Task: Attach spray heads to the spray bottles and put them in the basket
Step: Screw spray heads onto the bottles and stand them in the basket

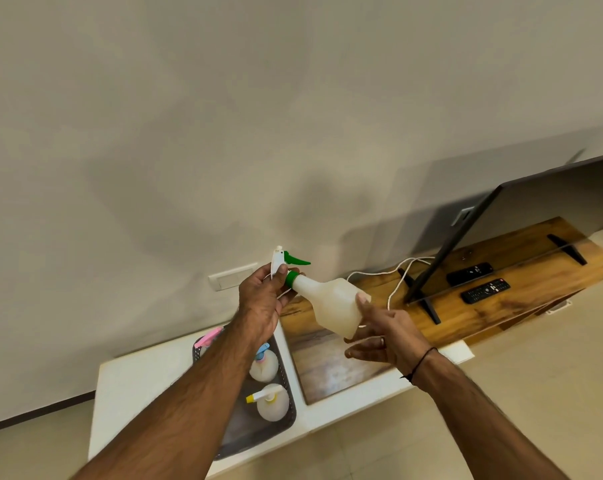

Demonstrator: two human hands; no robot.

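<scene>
One bottle [334, 306] is held in the air above the white tabletop [137, 386], tilted, neck toward the left. The left grip [263, 303] is clamped round the green-and-white spray head [286, 263] seated at its neck. The right grip [383, 334] pinches the bottle's base between thumb and fingers. Bottles with pink, blue and yellow heads sit in the grey basket [244, 434] beneath the left forearm.

I can read no text anywhere. The nearer remote control [485, 291] and the farther remote control [469, 274] on the wooden tabletop [552, 280] carry button markings, too small and blurred for me to make out.
</scene>
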